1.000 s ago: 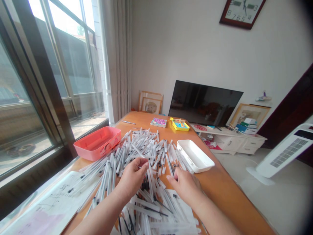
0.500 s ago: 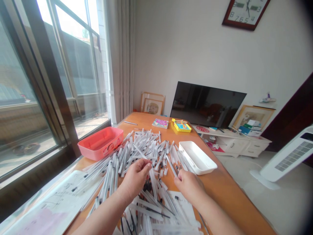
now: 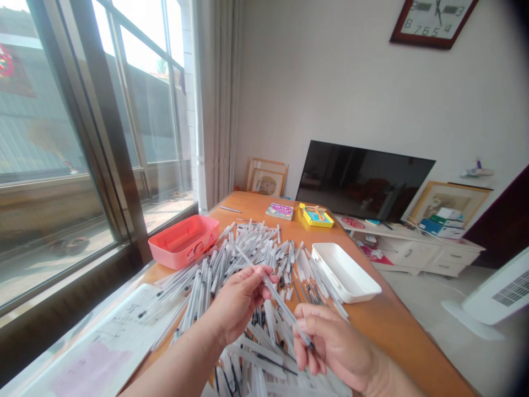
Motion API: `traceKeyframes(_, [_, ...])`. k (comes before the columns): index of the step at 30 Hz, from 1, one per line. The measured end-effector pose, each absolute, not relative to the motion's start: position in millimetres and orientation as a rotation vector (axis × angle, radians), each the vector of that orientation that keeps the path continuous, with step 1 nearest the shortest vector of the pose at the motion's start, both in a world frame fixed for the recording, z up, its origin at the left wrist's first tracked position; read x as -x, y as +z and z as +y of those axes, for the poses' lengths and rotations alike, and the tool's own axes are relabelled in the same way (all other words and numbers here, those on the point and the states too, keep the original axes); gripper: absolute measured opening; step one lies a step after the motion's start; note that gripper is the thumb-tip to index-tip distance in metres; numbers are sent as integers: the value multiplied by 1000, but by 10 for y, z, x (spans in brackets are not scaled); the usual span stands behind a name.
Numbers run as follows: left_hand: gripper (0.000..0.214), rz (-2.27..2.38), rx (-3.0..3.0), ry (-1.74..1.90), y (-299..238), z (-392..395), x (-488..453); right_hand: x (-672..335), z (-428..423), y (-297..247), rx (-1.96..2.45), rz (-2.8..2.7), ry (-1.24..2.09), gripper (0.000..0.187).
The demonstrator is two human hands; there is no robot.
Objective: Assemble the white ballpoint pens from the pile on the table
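Note:
A slim translucent pen [image 3: 280,302] with a black end slants between my two hands over the table. My left hand [image 3: 243,295] pinches it near the middle. Around its lower end, close to the black tip, the fingers of my right hand [image 3: 330,336] are closed. Beneath and beyond both hands spreads a big heap of clear pen barrels [image 3: 202,286], some with black ends. Several thin black refills [image 3: 316,295] lie to the right of the heap. More clear and black pen parts [image 3: 264,361] are piled nearest me, partly hidden by my hands.
At the left stands a pink-red plastic box [image 3: 182,259]; a white tray [image 3: 370,289] is at the right edge. Further back lie a silver pen [image 3: 230,209], a colourful booklet [image 3: 279,210] and a yellow box [image 3: 324,223]. Paper with writing [image 3: 95,353] covers the left front.
My right hand has left the refills beside the white tray and come to the pen's lower end. My left hand still holds the pen. The view has turned slightly left.

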State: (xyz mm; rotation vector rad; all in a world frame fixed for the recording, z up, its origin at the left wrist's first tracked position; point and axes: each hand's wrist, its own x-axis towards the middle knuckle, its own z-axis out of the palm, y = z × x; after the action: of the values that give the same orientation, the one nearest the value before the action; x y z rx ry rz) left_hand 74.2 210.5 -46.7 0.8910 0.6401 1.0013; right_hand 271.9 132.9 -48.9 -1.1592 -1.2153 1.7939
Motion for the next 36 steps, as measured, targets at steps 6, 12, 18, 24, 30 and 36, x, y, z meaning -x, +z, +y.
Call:
traceKeyframes(6, [36, 697, -992, 1025, -467, 2032, -798, -2605, 1311, -486, 1126, -1189, 1627, 43])
traceKeyframes(12, [38, 814, -968, 1144, -518, 2112, -775, -2590, 1267, -413, 1377, -1606, 1196, 45])
traceKeyframes(18, [44, 939, -814, 1407, -460, 2342, -515, -2593, 1249, -392, 1537, -1836, 810, 39])
traceKeyframes(24, [39, 941, -1193, 941, -464, 2133, -691, -2636, 1324, -551, 1524, -1779, 737, 37])
traceKeyframes(30, [30, 874, -1289, 796, -434, 1992, -791, -2643, 1346, -555, 1457, -1725, 747, 37])
traceKeyframes(36, [30, 707, -987, 905, -467, 1936, -876, -2622, 1363, -497, 1369, -1526, 1034, 46])
